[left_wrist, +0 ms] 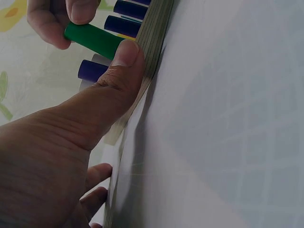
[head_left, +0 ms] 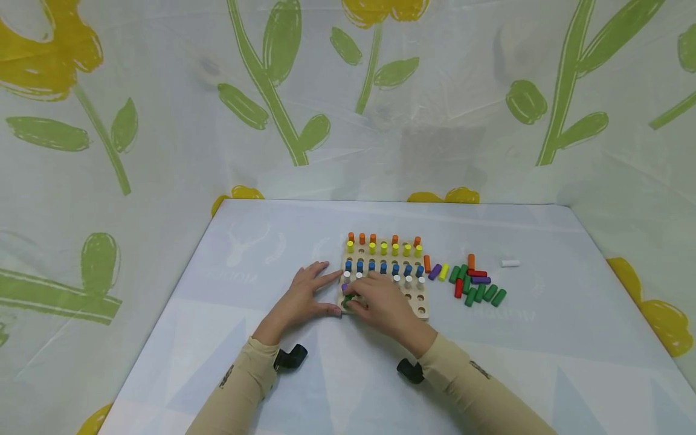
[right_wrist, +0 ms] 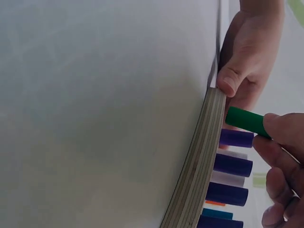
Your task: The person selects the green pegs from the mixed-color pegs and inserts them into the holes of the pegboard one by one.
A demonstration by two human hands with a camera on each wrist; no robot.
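Observation:
A wooden pegboard [head_left: 426, 304] lies on the table with rows of orange, yellow, blue and white pegs standing in its holes. My right hand [head_left: 387, 305] reaches over its near left part and pinches a green peg [right_wrist: 244, 119] between thumb and finger. The peg's free end is at the board's near left corner, beside a standing purple peg [right_wrist: 236, 137]; whether it has entered a hole I cannot tell. My left hand [head_left: 303, 295] lies at the board's left side, fingers spread, with the thumb [left_wrist: 124, 71] against the board's edge.
Right of the board lie loose pegs: several green ones [head_left: 491, 293], red ones [head_left: 458, 287], purple ones [head_left: 481, 280], orange ones [head_left: 470, 261] and a yellow one [head_left: 444, 272]. A white peg [head_left: 510, 263] lies farther right. Patterned sheeting [head_left: 380, 139] rises behind the table.

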